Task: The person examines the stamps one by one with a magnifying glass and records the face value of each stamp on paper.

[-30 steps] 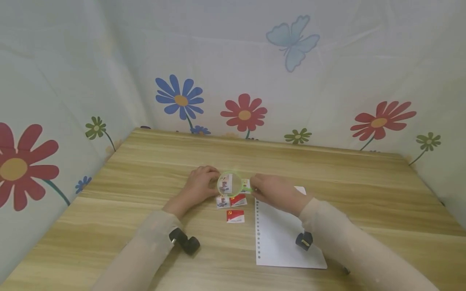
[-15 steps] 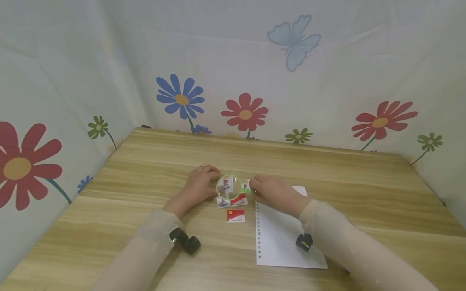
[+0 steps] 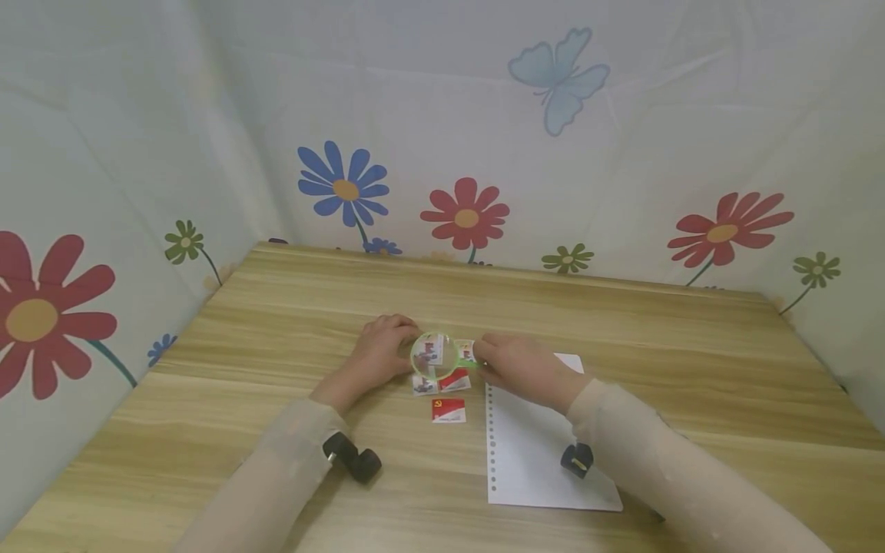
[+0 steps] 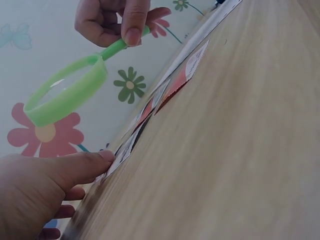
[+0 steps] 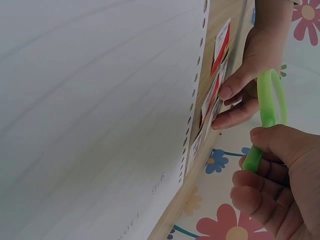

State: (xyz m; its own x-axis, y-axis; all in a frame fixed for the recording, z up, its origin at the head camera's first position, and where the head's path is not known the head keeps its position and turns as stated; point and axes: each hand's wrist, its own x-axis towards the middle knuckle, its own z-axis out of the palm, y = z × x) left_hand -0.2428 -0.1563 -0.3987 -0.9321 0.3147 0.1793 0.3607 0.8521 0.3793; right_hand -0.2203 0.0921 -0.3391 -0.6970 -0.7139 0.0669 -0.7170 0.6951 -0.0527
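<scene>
My right hand [image 3: 522, 369] grips the short handle of a green magnifying glass [image 4: 75, 97], thumb on top and fingers curled beneath. Its lens is raised over several small stamps with toothed edges, and a printed picture shows through it in the head view. My left hand [image 3: 380, 346] rests on the table left of the lens. In the left wrist view its thumb [image 4: 90, 162] touches the edge of the farthest-left stamp [image 4: 125, 152]; the other fingers are bent loosely beyond. A red and white stamp [image 3: 449, 411] lies nearest me, apart from the others.
Right of the stamps lies a white punched sheet of paper [image 3: 539, 468], partly under my right forearm, with faint handwriting near one edge in the right wrist view. The wood-grain table [image 3: 346, 288] ends at a flower-printed curtain [image 3: 622, 153].
The magnifying glass has come slightly nearer to me since one second ago, and its lens now overlaps the row of stamps below. Both hands stay nearly in place.
</scene>
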